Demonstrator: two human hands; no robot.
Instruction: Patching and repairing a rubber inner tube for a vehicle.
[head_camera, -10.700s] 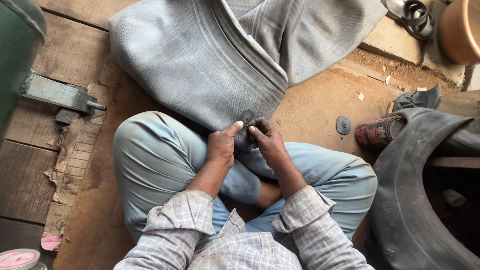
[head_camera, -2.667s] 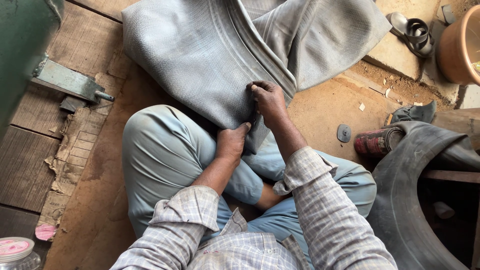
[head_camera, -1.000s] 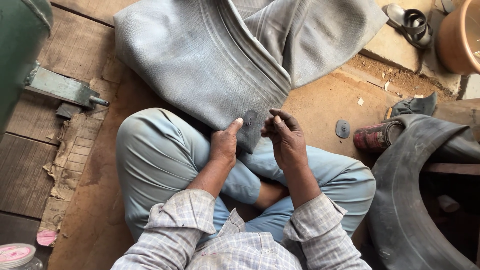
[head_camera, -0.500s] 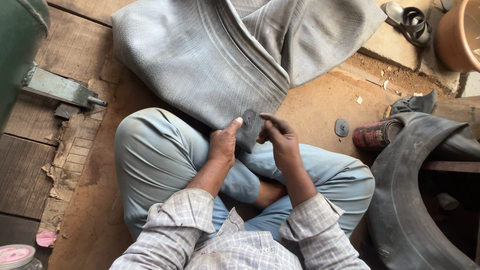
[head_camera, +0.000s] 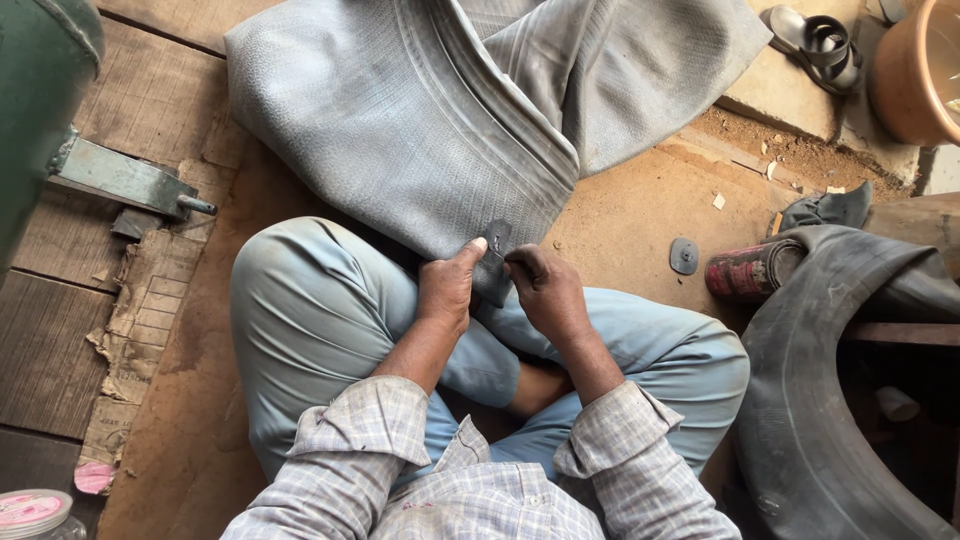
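both hands sit just past the crossed knees: the left hand (head_camera: 447, 290) pins the edge of the grey inner tube (head_camera: 420, 120) with thumb out, the right hand (head_camera: 545, 290) pinches a small dark patch (head_camera: 497, 238) on that edge. the tube spreads away over the floor (head_camera: 620, 215), a black tyre (head_camera: 830, 400) to the right.

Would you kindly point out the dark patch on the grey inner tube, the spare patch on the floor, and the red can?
dark patch (head_camera: 497, 237), head view, its upper middle.
spare patch (head_camera: 684, 256), head view, its centre.
red can (head_camera: 745, 273), head view, its side.
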